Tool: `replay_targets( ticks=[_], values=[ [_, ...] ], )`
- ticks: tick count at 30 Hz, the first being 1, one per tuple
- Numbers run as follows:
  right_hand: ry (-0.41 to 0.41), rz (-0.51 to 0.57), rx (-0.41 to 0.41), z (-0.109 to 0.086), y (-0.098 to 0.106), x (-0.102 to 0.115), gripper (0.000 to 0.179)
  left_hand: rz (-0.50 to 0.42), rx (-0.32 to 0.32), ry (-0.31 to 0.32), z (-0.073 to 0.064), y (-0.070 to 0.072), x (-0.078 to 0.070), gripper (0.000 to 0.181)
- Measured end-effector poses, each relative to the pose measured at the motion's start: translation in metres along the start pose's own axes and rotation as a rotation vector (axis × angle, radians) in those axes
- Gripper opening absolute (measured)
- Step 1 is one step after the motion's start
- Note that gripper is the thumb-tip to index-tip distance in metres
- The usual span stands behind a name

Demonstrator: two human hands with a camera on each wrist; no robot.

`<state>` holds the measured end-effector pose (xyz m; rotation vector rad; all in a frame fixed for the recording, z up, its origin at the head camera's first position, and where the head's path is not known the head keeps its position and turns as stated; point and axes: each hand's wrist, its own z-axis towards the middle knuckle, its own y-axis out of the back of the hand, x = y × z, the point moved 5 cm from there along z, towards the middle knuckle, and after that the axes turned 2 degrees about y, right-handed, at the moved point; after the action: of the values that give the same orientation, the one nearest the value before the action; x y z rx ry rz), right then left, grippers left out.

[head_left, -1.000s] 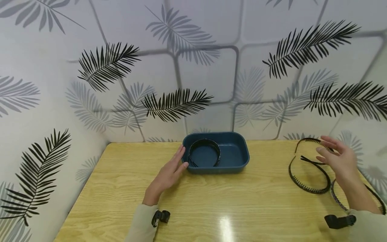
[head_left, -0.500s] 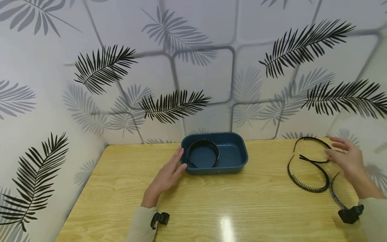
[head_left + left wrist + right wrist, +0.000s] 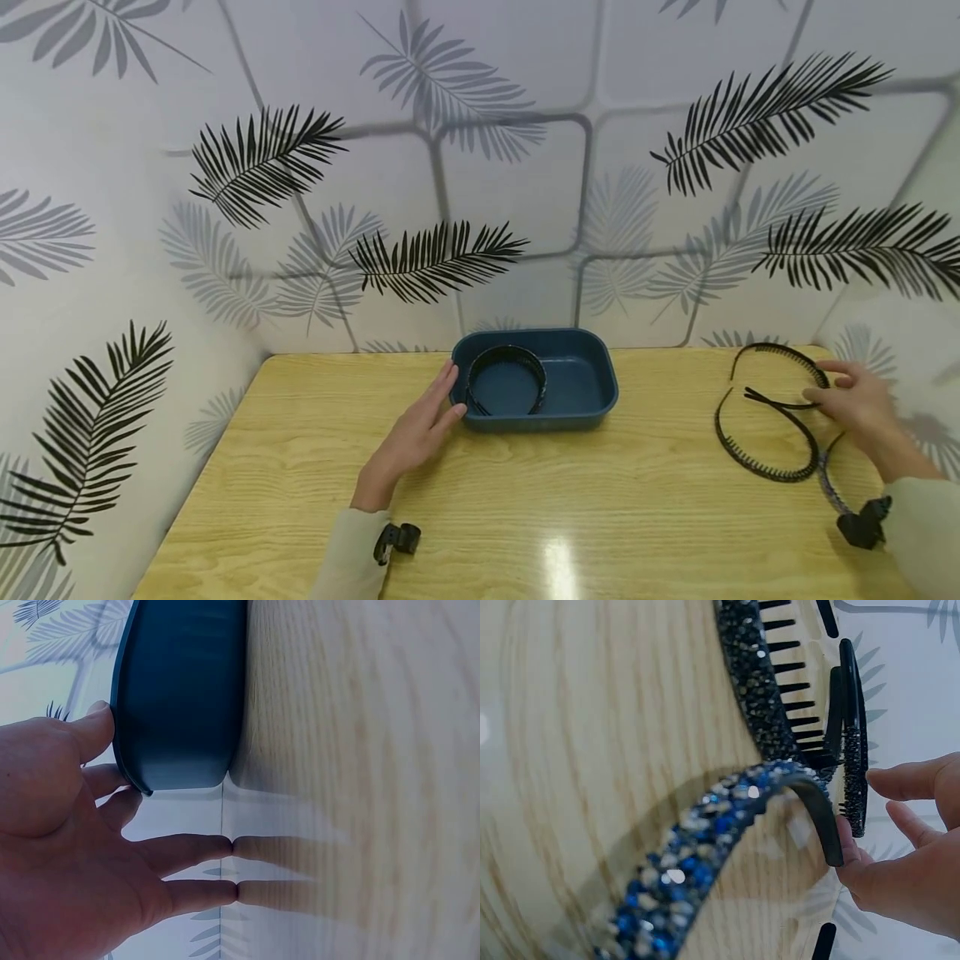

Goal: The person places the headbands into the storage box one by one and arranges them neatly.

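Note:
My left hand [image 3: 416, 429] rests at the left end of a dark blue tray [image 3: 581, 383], thumb and fingertips at its rim; the other fingers stretch down beside it. Inside the tray stand black headbands [image 3: 542, 383], overlapping in a ring. At the table's right side, my right hand [image 3: 862, 404] reaches to the curved right end of the farthest black headband [image 3: 783, 348]. In the right wrist view its thumb is right at that headband [image 3: 855, 780], with the fingers spread below. Closer in lie a second black headband [image 3: 765, 473] and one studded with blue and clear stones [image 3: 705, 825].
The wooden table [image 3: 585, 500] meets a wall [image 3: 517, 192] with a feather-leaf pattern at its back edge. The tray stands close to that wall. Near the right edge the loose headbands lie close together, the stone-studded one partly behind the right arm.
My right hand first drew back to the right, then came down to the far headband's right end. The left hand stays at the tray, and the headbands lie as before.

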<state>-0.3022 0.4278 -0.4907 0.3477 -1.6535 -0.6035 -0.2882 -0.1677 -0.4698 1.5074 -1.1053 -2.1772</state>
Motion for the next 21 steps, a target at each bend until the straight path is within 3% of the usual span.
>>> replay_targets(
  ticks=[13, 21],
  values=[
    [-0.058, -0.071, 0.005, -0.0015, -0.0002, -0.0082, 0.071, -0.006, -0.013, -0.02, -0.0001, 0.0009, -0.0006, 0.061],
    [-0.057, 0.038, 0.032, -0.0001, 0.0021, -0.0071, 0.07, -0.011, -0.01, -0.016, -0.0008, 0.0023, -0.0047, 0.061]
  ],
)
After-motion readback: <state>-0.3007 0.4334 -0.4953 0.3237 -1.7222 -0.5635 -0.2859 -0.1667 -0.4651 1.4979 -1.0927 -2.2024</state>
